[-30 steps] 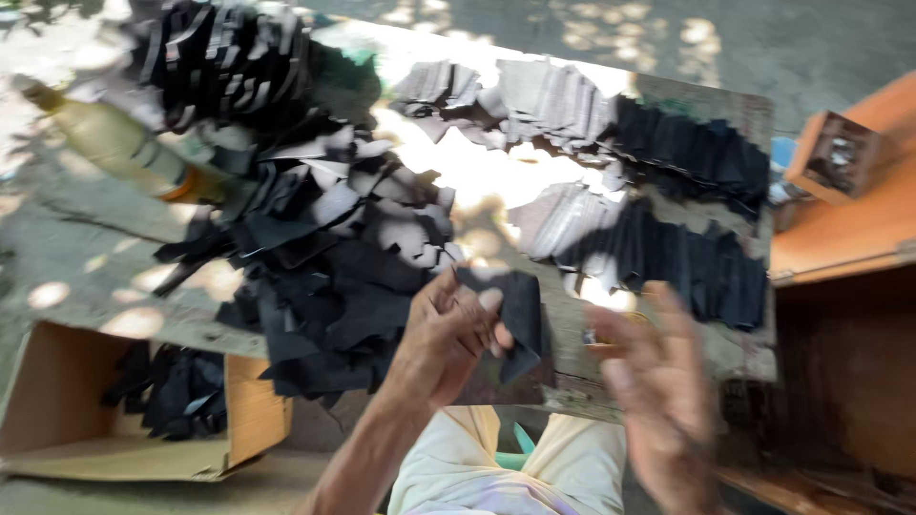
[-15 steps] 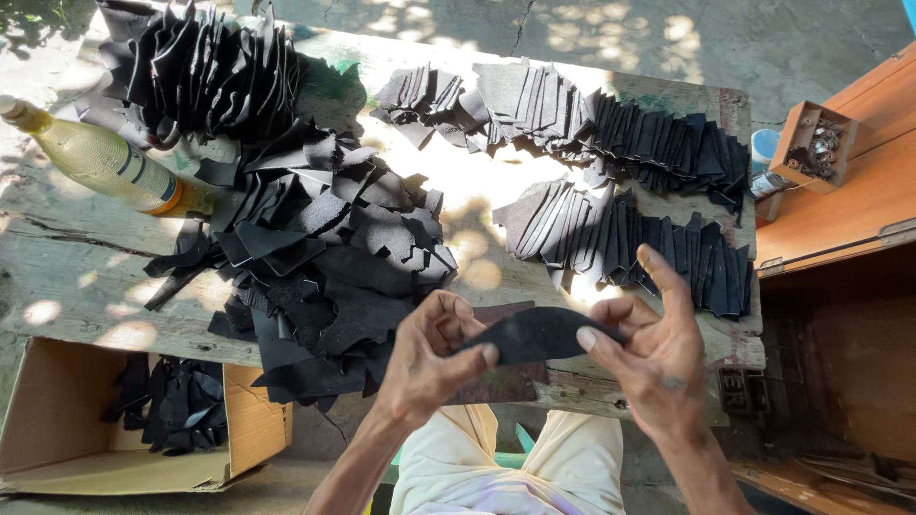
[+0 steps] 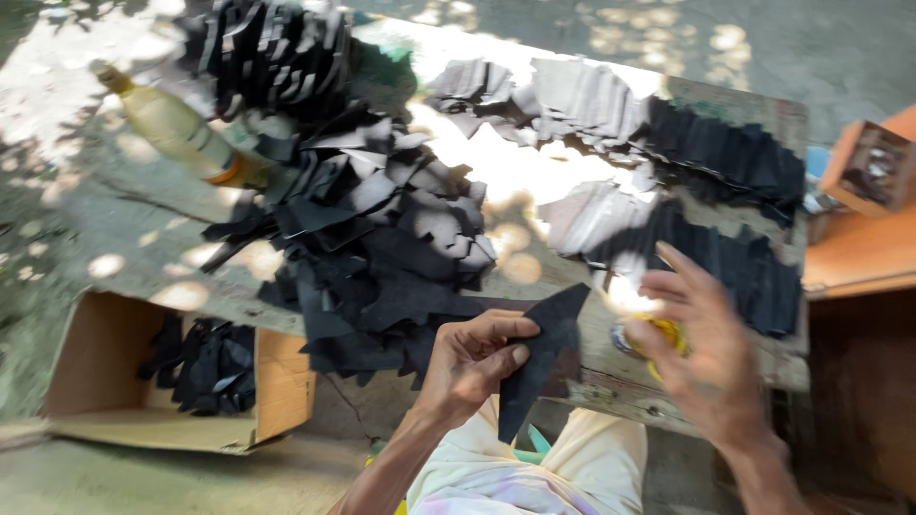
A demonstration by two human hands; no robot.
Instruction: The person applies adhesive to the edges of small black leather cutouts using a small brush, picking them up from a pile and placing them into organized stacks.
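Head view: a dark cut piece [image 3: 539, 358] of flat black material is grasped by the left hand [image 3: 472, 362], pinched between thumb and curled fingers, and is held tilted, one pointed end up toward the table edge and the other hanging down over the person's lap. The right hand [image 3: 697, 358] is seen blurred just to the right of the piece, apart from it, fingers spread; something small and yellow [image 3: 658, 336] is glimpsed at its palm, but whether it is clenched there or merely lies behind the hand cannot be told.

Beyond the left hand, a loose heap of black cut pieces [image 3: 382, 238] is spread over the worn wooden table [image 3: 114, 238]. Two fanned rows of similar dark pieces [image 3: 725, 153] are laid out toward the table's right side. A pale plastic bottle [image 3: 176, 133] is lying tilted at the left, beside another dark pile [image 3: 267, 52]. On the ground at lower left, an open cardboard box [image 3: 277, 391] is seen with black scraps inside. An orange wooden surface [image 3: 859, 253] stands at the right edge.
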